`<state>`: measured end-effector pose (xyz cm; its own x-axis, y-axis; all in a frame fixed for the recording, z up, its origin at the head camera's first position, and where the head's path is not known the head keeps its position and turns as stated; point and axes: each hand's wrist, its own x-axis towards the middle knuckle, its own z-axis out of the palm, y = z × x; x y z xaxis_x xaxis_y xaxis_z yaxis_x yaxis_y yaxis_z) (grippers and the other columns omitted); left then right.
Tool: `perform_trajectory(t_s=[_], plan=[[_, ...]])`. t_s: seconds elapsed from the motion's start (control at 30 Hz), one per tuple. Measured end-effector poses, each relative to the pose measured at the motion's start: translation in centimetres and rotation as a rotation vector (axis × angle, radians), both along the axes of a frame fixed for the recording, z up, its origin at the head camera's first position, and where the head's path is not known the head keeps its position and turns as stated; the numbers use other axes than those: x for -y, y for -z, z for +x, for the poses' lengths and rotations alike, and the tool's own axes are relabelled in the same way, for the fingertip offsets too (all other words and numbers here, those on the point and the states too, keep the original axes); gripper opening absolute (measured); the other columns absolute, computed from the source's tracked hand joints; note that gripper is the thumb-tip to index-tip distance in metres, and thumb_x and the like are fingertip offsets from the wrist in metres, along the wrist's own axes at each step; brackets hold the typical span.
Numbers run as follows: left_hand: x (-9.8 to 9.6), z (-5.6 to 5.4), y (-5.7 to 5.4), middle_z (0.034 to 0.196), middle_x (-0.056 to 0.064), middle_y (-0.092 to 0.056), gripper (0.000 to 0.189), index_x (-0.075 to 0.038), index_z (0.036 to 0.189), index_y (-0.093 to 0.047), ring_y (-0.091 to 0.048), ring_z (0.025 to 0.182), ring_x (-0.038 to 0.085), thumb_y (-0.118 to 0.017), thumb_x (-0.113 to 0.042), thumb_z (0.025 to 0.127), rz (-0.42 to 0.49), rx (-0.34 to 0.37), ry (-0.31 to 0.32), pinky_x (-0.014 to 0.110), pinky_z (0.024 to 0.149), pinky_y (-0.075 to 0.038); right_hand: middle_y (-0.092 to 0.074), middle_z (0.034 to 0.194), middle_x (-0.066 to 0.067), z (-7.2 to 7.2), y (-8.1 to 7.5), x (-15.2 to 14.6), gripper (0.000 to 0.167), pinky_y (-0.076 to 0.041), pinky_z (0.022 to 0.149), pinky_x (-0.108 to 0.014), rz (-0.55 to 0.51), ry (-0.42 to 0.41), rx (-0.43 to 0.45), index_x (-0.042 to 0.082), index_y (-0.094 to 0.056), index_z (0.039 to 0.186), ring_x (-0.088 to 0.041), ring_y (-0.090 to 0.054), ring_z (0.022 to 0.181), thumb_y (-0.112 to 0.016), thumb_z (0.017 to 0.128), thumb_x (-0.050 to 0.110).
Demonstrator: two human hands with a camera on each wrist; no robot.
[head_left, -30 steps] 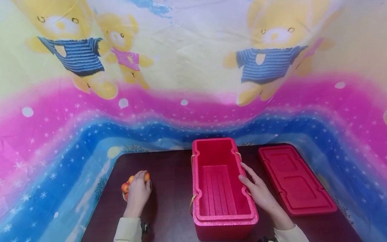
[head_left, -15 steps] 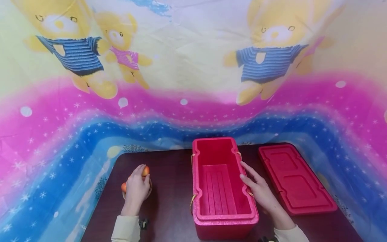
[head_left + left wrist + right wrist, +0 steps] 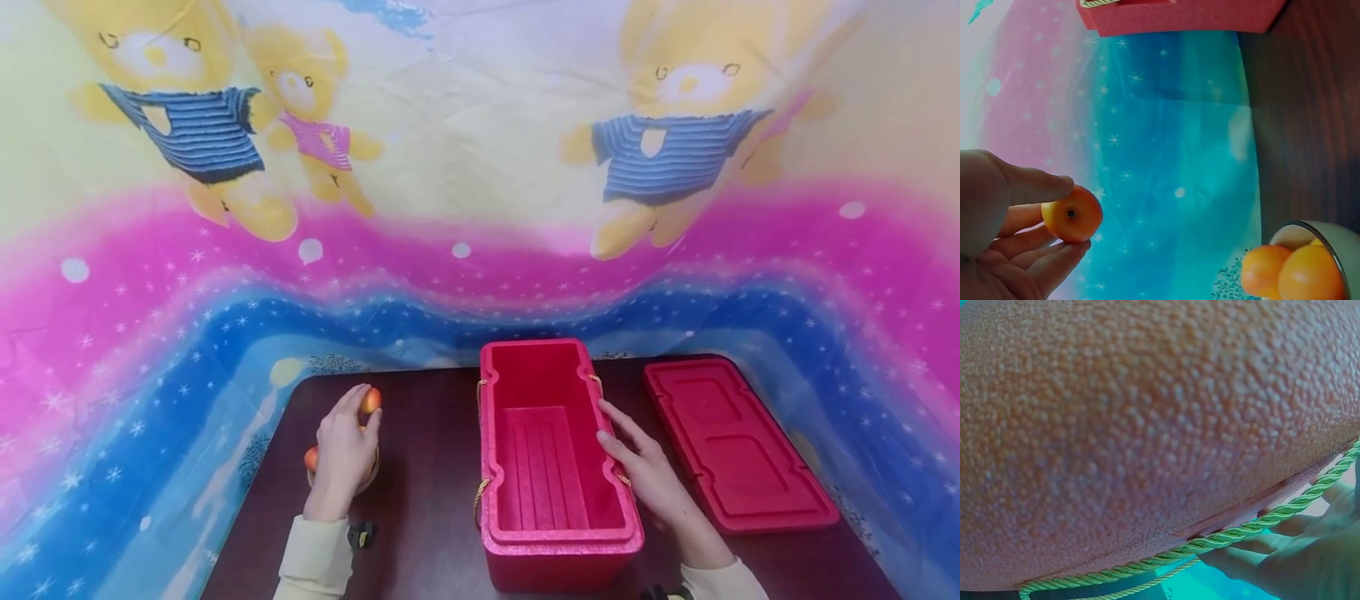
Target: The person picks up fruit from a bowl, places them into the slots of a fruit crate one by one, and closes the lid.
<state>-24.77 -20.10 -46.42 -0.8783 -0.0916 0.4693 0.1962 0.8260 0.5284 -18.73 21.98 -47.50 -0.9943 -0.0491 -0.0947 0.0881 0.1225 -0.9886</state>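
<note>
My left hand (image 3: pixel 345 446) pinches a small round orange-red fruit (image 3: pixel 371 401) between thumb and fingers, raised over a bowl (image 3: pixel 1350 250). Inside that bowl lie several similar fruits (image 3: pixel 1312 275), largely hidden by the hand in the head view. A dark spot marks the end of the held fruit in the left wrist view. At the middle stands a lidless red foam box (image 3: pixel 562 540), its visible inside holding nothing. Along its right rim rests my right hand (image 3: pixel 651 475), fingers fairly straight against the side near a twisted rope handle (image 3: pixel 1229 536).
A red lid (image 3: pixel 742 450) lies flat to the right of the box on the dark wooden table (image 3: pixel 427 467). Behind and around the table hangs a cloth (image 3: pixel 465 200) printed with bears and snowflakes. Rope also shows on the box's left side.
My left hand has lifted the fruit up and away from the bowl, towards the far side of the table. The right hand stays at the box's rim.
</note>
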Motion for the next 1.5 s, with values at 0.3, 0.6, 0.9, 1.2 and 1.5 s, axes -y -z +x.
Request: perform_trajectory(t_s=[0.3,0.6,0.9,1.2,1.5], plan=[[-1.0,0.1,-1.9,0.134,0.017,-0.064,0.046,0.0,0.131,-0.065,-0.064,0.117,0.04,-0.078,-0.008,0.087,0.025,-0.056,0.053,0.059,0.096,-0.05,-0.042,0.151,-0.02,0.0,-0.2,-0.2,0.064,-0.061,0.08,-0.041,0.001,0.0,-0.008,0.028,-0.034,0.159,-0.034,-0.063,0.115,-0.062,0.101,0.029],[-2.8,0.0,-3.9,0.13,0.018,-0.066,0.045,0.0,0.128,-0.067,-0.064,0.118,0.037,-0.081,-0.008,0.086,0.041,-0.161,0.13,0.056,0.098,-0.051,-0.042,0.152,-0.021,0.0,-0.5,-0.4,0.065,-0.061,0.08,-0.041,0.02,0.001,-0.011,0.028,-0.033,0.159,-0.036,-0.062,0.116,-0.061,0.101,0.029],[-4.9,-0.5,-5.3,0.127,0.018,-0.068,0.042,0.001,0.124,-0.07,-0.065,0.117,0.035,-0.081,-0.008,0.085,0.061,-0.245,0.192,0.053,0.098,-0.052,-0.041,0.153,-0.019,0.1,-0.4,-0.3,0.064,-0.061,0.081,-0.039,0.022,0.003,-0.011,0.029,-0.033,0.159,-0.035,-0.061,0.117,-0.061,0.101,0.03],[-6.7,-1.1,-6.2,0.127,0.018,-0.068,0.042,0.002,0.123,-0.07,-0.064,0.12,0.036,-0.082,-0.007,0.084,0.047,-0.302,0.25,0.052,0.099,-0.052,-0.04,0.154,-0.018,0.0,-0.5,-0.1,0.065,-0.061,0.082,-0.039,0.037,0.003,-0.007,0.03,-0.032,0.159,-0.032,-0.06,0.118,-0.06,0.102,0.032],[-8.3,-1.1,-7.1,0.129,0.016,-0.067,0.042,0.0,0.126,-0.069,-0.064,0.12,0.034,-0.08,-0.008,0.086,0.023,-0.272,0.285,0.046,0.097,-0.054,-0.04,0.154,-0.017,0.1,-0.5,0.1,0.063,-0.061,0.081,-0.035,0.065,0.012,-0.009,0.03,-0.034,0.159,-0.031,-0.059,0.117,-0.06,0.102,0.034]])
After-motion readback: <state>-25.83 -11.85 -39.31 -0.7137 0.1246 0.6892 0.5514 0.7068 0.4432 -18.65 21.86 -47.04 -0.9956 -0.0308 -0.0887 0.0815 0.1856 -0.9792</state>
